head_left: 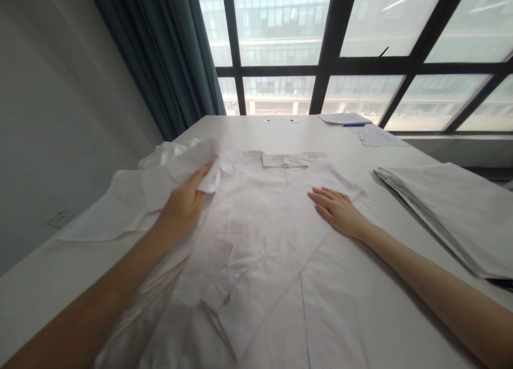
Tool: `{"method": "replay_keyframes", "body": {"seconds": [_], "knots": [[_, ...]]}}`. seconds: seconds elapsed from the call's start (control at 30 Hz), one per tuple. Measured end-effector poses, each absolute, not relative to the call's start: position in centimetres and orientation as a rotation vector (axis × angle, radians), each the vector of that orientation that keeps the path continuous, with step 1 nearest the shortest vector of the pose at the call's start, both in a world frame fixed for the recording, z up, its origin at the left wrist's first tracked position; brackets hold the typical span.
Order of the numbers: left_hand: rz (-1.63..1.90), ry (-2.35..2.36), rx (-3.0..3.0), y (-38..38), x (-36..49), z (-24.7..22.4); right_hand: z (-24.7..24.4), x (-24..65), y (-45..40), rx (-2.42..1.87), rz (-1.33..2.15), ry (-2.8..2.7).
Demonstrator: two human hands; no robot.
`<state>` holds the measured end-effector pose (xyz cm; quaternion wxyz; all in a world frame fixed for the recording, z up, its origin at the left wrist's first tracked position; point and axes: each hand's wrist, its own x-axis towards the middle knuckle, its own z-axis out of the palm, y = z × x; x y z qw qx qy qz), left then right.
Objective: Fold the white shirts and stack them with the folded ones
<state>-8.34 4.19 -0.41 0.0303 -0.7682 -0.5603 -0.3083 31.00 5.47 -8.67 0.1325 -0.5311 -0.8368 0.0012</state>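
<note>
A white shirt (264, 214) lies spread on the white table, its collar end towards the window and a sleeve with its cuff folded across the body. My left hand (188, 200) pinches a raised edge of the white fabric near the upper left of the shirt; that lifted part is slightly blurred. Flat on the right side of the shirt, fingers stretched out, rests my right hand (334, 208). More white cloth (116, 208) spreads to the left of my left hand, with a crumpled, shiny piece (164, 154) behind it.
A folded white cloth (452, 214) lies on a dark flat thing at the right edge. Papers (344, 118) with a blue pen (355, 124) sit at the far end of the table (240, 131). A dark curtain (168, 53) hangs beside the window, and a wall bounds the left.
</note>
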Motion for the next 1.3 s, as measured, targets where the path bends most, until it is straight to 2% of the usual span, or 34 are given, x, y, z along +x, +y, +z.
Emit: {"method": "replay_keyframes", "body": {"seconds": [0.13,0.23,0.43,0.6,0.8,0.97,1.1,1.2,1.23,1.3], "knots": [[-0.464,-1.168,-2.896,2.2,-5.4,-3.1,-8.6,31.0,5.5,-1.530,-0.004,-2.423],[-0.235,-1.019,-2.979,2.2,-5.6,-3.8,-8.6,31.0,5.5,-1.529,0.000,-2.424],[-0.417,-1.414,-2.449,5.2,-9.0,-3.3,-8.7,31.0,5.5,-1.539,0.006,-2.424],[-0.195,-1.908,-1.911,6.6,-12.4,-3.0,-8.7,31.0,5.5,-1.536,-0.002,-2.427],[-0.028,-1.962,-1.843,6.6,-13.3,-2.9,-8.8,31.0,5.5,-1.539,-0.004,-2.422],[-0.212,-1.886,-1.909,5.9,-11.5,-1.4,-8.8,31.0,5.6,-1.536,-0.009,-2.423],[-0.749,-1.929,-2.099,3.1,-8.0,0.9,-8.8,31.1,5.6,-1.526,-0.011,-2.426],[-1.061,-1.722,-2.537,-0.4,-5.3,2.2,-8.9,31.1,5.6,-1.525,-0.003,-2.423],[-1.061,-1.584,-2.781,-1.5,-4.6,2.5,-8.9,31.2,5.6,-1.522,0.002,-2.417],[-0.805,-1.225,-3.308,-3.1,-3.6,2.9,-8.9,31.2,5.7,-1.509,0.020,-2.401]]}}
